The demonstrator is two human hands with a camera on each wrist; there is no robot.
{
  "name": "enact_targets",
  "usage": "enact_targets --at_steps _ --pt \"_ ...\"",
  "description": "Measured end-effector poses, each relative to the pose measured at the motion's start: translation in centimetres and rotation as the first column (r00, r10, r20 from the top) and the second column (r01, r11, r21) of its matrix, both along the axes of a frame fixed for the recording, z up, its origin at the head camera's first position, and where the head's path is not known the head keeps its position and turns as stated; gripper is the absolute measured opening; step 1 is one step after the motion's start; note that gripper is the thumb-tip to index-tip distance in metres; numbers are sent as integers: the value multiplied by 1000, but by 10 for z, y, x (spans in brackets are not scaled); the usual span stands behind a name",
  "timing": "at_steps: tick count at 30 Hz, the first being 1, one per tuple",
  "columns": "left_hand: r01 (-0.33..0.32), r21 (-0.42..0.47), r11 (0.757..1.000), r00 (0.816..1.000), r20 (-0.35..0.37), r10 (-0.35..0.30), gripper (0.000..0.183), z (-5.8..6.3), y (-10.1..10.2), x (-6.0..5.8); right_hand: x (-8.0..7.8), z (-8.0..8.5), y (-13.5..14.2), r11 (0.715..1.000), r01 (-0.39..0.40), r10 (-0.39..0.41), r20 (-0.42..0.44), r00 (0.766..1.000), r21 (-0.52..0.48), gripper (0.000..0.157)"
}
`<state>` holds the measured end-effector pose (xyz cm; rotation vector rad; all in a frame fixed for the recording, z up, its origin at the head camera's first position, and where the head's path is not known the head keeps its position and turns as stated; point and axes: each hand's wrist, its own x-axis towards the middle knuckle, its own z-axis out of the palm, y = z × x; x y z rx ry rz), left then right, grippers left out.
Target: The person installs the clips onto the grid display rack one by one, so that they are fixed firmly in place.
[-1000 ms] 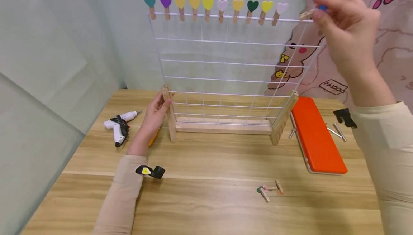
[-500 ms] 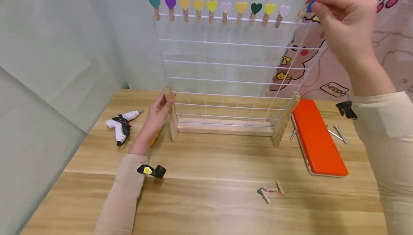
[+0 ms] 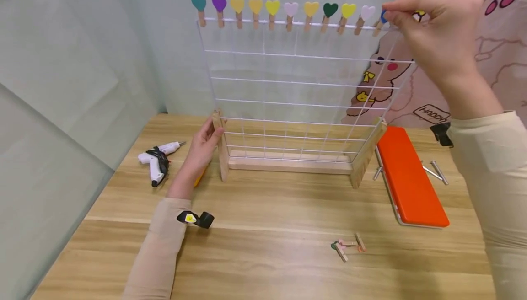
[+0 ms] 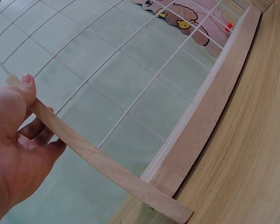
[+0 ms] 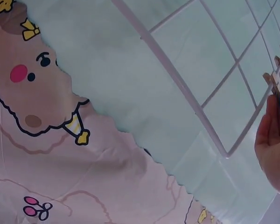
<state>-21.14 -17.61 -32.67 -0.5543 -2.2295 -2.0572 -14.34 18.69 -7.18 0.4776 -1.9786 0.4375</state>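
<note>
My right hand (image 3: 442,34) pinches a small wooden clothespin with a blue heart (image 3: 384,16) at the right end of the white wire grid's (image 3: 304,55) top bar. The clothespin's legs (image 5: 273,84) straddle or touch that bar; whether they grip it I cannot tell. To its left, a row of heart clothespins (image 3: 311,14) in teal, purple, yellows, pale pink and green stands along the bar. With thumb and fingers, my left hand (image 3: 201,147) holds the grid's left wooden upright (image 4: 79,142).
Several loose clothespins (image 3: 341,250) lie on the table (image 3: 263,254) in front. An orange-red case (image 3: 411,176) and metal bolts (image 3: 439,172) lie at right. A white glue gun (image 3: 158,163) with a black cord is at left; something yellow-orange (image 3: 201,176) lies behind the left forearm.
My right hand has moved left along the top bar and turned the blue-heart clothespin from sideways to nearly upright at the bar. The left hand keeps its hold on the upright.
</note>
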Motion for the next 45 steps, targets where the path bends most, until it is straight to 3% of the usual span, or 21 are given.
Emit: enact_targets --at_steps 2,4,6,8,10,11,14,16,19,25,30,33,35,37,39,41,45 --pt "1 -3 1000 1000 0 -1 52 1 0 0 2 3 1 1000 24 -24 80 997 -2 20" --pt "-1 0 1000 1000 5 1 52 2 0 1 3 8 1 997 28 -12 208 978 -75 19" --pt "-1 1 1000 1000 11 1 53 3 0 1 4 14 3 990 9 38 326 945 -141 20" --pt "-1 3 1000 1000 15 1 53 2 0 1 5 18 4 975 13 88 436 896 -223 22" --pt "0 4 1000 1000 15 0 52 1 0 1 5 19 5 961 13 132 498 857 -277 24" --pt "2 6 1000 1000 13 -2 52 1 0 1 4 18 5 959 8 142 505 852 -284 24" --pt "6 9 1000 1000 18 -6 53 5 1 4 3 14 4 960 -22 160 477 864 -281 24" --pt "9 10 1000 1000 19 -9 53 6 2 4 3 10 3 967 -41 150 435 888 -250 23" --pt "16 23 1000 1000 16 -16 52 4 3 2 5 4 2 987 -43 99 369 924 -157 24" --pt "11 37 999 1000 4 -11 50 0 3 -1 9 -3 1 1000 -4 7 296 955 -12 30" --pt "16 22 1000 999 34 -16 52 1 2 1 14 -14 3 999 -27 29 89 996 -18 33" --pt "15 21 1000 999 45 -16 51 4 2 3 19 -33 4 991 -71 68 -30 997 -109 28" --pt "17 27 1000 999 48 -18 50 7 2 5 21 -52 6 988 -101 95 -55 994 -118 25" --pt "19 27 999 999 47 -20 50 11 4 7 24 -75 10 985 -149 147 -25 989 -85 26" --pt "25 29 999 999 43 -26 52 14 6 9 27 -103 16 977 -211 211 51 976 -9 31" --pt "22 24 999 999 36 -23 53 16 8 10 33 -132 21 959 -280 268 165 949 53 36" --pt "7 30 1000 1000 25 -8 54 14 9 13 51 -192 26 911 -404 343 398 851 77 42"
